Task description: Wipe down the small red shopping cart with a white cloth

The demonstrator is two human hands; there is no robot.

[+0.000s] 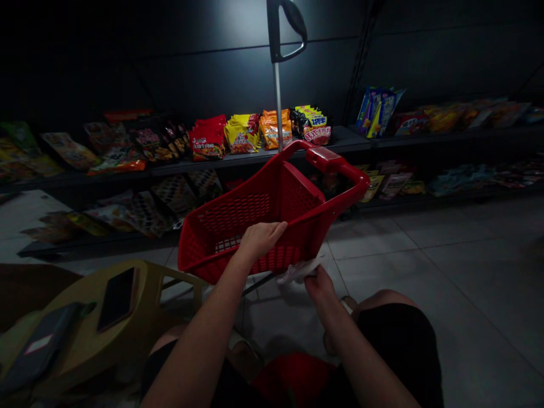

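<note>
A red plastic shopping basket (263, 209) is tipped up in front of me, its open side facing me. My left hand (260, 238) curls over the basket's near rim and holds it. Below the basket's lower right corner, my right hand (318, 283) is closed on a white cloth (297, 271) pressed against the basket's underside. A grey pull handle (283, 34) on a metal pole rises behind the basket. My knees in black shorts show at the bottom.
Dark shelves (238, 161) with snack and noodle packets (242, 133) run along the back wall. A yellow plastic stool (140, 294) at the lower left carries a black phone (115, 297). Pale floor tiles (446, 260) stretch to the right.
</note>
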